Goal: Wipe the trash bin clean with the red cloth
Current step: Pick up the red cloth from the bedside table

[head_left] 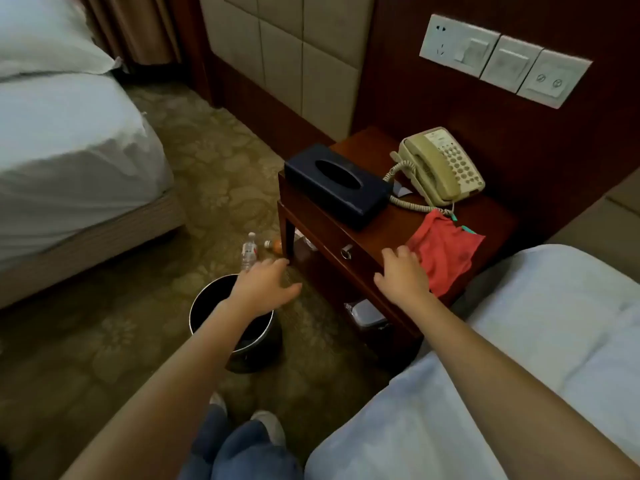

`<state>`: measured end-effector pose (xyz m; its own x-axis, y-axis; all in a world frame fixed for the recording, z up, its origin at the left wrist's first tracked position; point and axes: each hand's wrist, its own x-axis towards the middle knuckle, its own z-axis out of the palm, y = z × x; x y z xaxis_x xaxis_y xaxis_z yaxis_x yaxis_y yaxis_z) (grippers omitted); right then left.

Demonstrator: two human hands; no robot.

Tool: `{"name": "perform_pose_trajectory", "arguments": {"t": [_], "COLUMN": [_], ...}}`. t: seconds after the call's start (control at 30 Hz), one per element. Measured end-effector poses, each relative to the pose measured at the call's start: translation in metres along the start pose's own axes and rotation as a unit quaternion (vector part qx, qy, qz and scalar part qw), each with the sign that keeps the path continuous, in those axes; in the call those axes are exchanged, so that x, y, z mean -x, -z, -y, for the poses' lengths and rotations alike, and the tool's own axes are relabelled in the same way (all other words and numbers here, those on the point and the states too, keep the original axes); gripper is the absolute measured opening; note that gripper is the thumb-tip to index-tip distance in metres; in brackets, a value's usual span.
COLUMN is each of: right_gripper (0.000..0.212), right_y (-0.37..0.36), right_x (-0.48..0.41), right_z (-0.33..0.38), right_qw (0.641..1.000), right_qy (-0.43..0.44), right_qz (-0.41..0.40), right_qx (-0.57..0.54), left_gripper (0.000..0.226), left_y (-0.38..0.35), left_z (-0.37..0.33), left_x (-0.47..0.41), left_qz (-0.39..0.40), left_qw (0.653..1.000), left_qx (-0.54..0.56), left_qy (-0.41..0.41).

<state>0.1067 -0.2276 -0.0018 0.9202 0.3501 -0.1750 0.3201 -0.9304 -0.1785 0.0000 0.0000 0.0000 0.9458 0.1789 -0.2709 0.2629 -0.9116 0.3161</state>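
The wiping is not yet begun: the red cloth (446,251) lies crumpled on the surface (388,233), picked up by neither hand, and the trash bin (254,355) stands untouched on the carpet. The right hand (401,271) reaches out with fingers loosely extended and grips nothing. The cloth sits just beyond and to the right of its fingertips, which seem to meet the cloth's near edge, though the angle leaves actual contact unclear. The left hand (266,285) hovers spread and empty, with the bin directly beneath its wrist and forearm. What is left, judging from this, is the whole job: taking the cloth, bringing it to the bin and rubbing it clean. By count there are one cloth, one bin, two hands, one tissue box (337,187) and one telephone (440,168) farther out than the right hand, and two bottles (248,252) on the floor just past the left hand.
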Motion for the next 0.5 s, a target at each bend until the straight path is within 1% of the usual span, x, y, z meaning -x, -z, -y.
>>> {"name": "perform_pose_trajectory", "arguments": {"t": [0.13,0.23,0.33,0.4,0.5], "right_gripper": [0.067,0.073,0.066,0.058,0.039], "right_y": [-0.012,-0.022,-0.029,-0.031,-0.03], "right_x": [-0.025,-0.044,-0.052,-0.054,-0.055], "right_z": [-0.024,-0.037,-0.043,-0.045,-0.052], "right_qw": [0.993,0.984,0.981,0.982,0.979], "right_qy": [-0.119,-0.17,-0.183,-0.185,-0.19], "right_qz": [0.022,0.053,0.057,0.02,-0.03], "right_qx": [-0.004,-0.015,0.013,0.044,0.063], "left_gripper": [0.065,0.065,0.067,0.069,0.07], "left_y": [-0.016,-0.025,-0.03,-0.034,-0.039], "left_z": [0.002,0.004,0.001,-0.002,-0.004], "left_x": [-0.018,-0.035,-0.045,-0.051,-0.053], "left_qz": [0.029,0.032,0.034,0.038,0.043], "left_qw": [0.999,0.999,0.999,0.999,0.999], "left_qx": [0.018,0.011,-0.001,-0.009,-0.011], "left_qy": [-0.01,-0.005,-0.01,-0.015,-0.014]}}
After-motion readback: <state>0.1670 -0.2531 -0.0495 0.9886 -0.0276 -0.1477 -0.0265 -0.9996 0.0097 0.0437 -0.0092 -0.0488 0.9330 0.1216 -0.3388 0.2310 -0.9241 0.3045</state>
